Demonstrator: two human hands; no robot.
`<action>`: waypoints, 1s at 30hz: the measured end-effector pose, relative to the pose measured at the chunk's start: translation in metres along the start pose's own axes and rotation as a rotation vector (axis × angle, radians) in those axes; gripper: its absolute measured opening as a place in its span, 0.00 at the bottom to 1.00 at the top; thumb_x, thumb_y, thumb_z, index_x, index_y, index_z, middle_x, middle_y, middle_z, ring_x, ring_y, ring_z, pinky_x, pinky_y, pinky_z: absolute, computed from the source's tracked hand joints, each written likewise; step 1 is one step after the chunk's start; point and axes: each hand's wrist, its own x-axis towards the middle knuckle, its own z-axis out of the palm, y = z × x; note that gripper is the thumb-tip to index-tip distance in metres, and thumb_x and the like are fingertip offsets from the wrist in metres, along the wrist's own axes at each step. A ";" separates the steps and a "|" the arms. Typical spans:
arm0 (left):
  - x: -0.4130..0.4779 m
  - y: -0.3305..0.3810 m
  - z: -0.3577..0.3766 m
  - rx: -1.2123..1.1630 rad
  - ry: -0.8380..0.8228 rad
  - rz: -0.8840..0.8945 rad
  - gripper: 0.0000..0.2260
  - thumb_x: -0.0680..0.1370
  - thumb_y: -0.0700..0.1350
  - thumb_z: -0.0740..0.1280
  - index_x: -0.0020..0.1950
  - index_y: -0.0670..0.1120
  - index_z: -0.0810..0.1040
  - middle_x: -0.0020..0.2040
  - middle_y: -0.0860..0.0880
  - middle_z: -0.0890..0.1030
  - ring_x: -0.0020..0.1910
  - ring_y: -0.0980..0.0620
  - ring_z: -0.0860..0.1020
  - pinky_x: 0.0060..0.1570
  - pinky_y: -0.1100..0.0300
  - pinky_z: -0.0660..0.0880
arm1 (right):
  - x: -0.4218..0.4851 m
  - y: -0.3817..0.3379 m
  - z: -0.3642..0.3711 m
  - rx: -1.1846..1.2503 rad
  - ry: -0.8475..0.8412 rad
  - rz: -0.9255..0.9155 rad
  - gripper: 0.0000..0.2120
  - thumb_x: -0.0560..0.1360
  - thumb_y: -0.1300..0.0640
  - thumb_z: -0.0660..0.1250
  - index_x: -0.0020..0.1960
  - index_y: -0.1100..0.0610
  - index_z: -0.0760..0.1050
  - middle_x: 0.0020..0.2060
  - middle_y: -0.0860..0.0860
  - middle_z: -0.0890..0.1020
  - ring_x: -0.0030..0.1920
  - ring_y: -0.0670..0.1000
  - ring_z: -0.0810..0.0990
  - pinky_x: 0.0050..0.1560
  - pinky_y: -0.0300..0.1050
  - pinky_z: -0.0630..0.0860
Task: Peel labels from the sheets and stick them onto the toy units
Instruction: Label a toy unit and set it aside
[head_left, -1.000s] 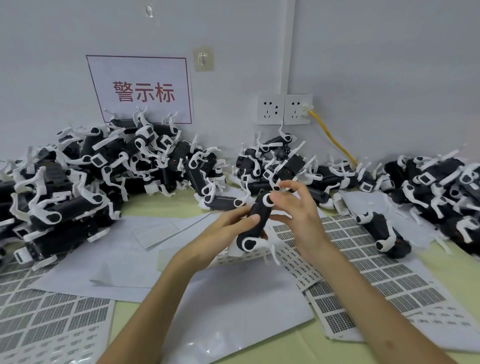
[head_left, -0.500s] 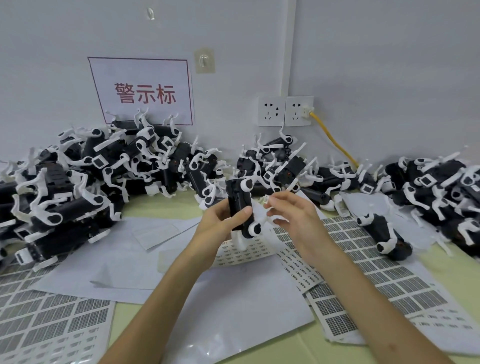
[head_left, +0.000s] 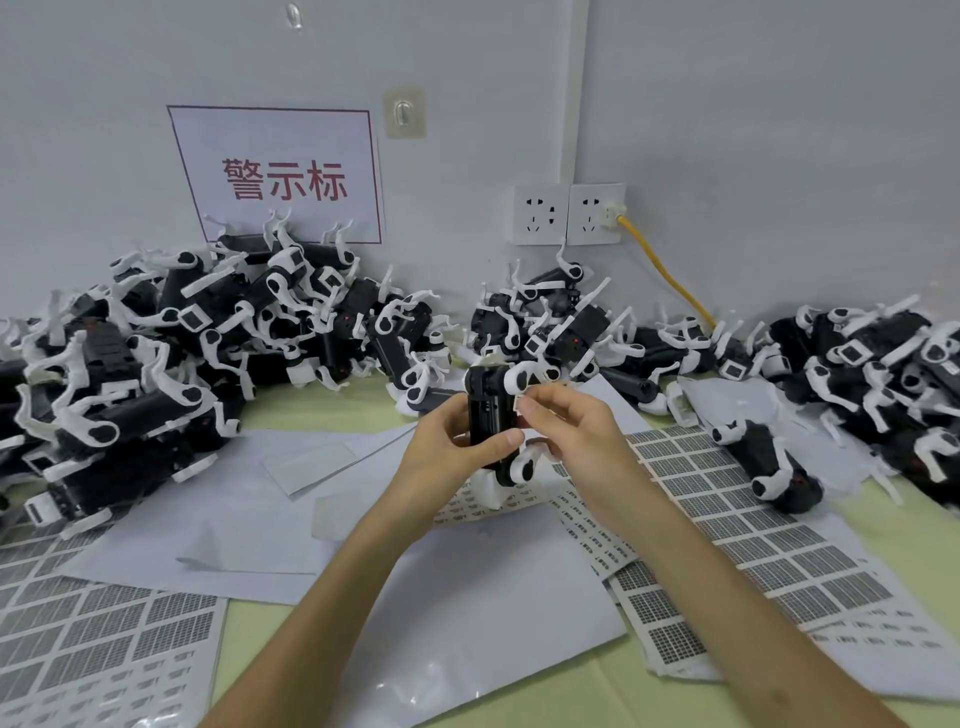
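A black toy unit with white legs stands upright above the table centre, gripped round its body by my left hand. My right hand is at the unit's right edge, thumb and forefinger pinching a small white label against it. Label sheets with grids of small printed stickers lie under and to the right of my hands. More label sheets lie at the lower left.
Piles of black-and-white toy units fill the back left, the back centre and the right. One single unit lies on the right sheets. Blank backing sheets cover the near table. Wall sockets with a yellow cable sit behind.
My left hand has turned the toy unit from slanted to upright and raised it slightly. My right hand came off its top end and now pinches a label at its right edge.
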 end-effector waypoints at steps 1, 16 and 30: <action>0.000 0.000 0.000 -0.002 0.000 0.002 0.14 0.76 0.42 0.77 0.61 0.49 0.82 0.55 0.49 0.87 0.54 0.50 0.85 0.52 0.59 0.82 | 0.000 0.000 0.000 0.001 0.004 -0.002 0.04 0.81 0.58 0.70 0.53 0.57 0.83 0.41 0.46 0.85 0.36 0.38 0.81 0.34 0.29 0.72; -0.002 0.002 0.002 -0.016 -0.015 0.035 0.15 0.73 0.46 0.79 0.58 0.53 0.83 0.53 0.51 0.87 0.53 0.51 0.85 0.50 0.62 0.81 | 0.000 0.003 -0.002 -0.031 -0.002 -0.021 0.04 0.81 0.59 0.69 0.51 0.58 0.82 0.33 0.40 0.83 0.31 0.38 0.78 0.31 0.28 0.71; -0.004 0.000 0.005 0.045 -0.012 0.080 0.15 0.74 0.48 0.79 0.58 0.55 0.83 0.53 0.50 0.86 0.54 0.47 0.85 0.53 0.56 0.82 | 0.000 0.005 -0.003 0.085 0.053 0.072 0.09 0.77 0.57 0.74 0.44 0.63 0.80 0.42 0.65 0.83 0.41 0.56 0.80 0.48 0.44 0.76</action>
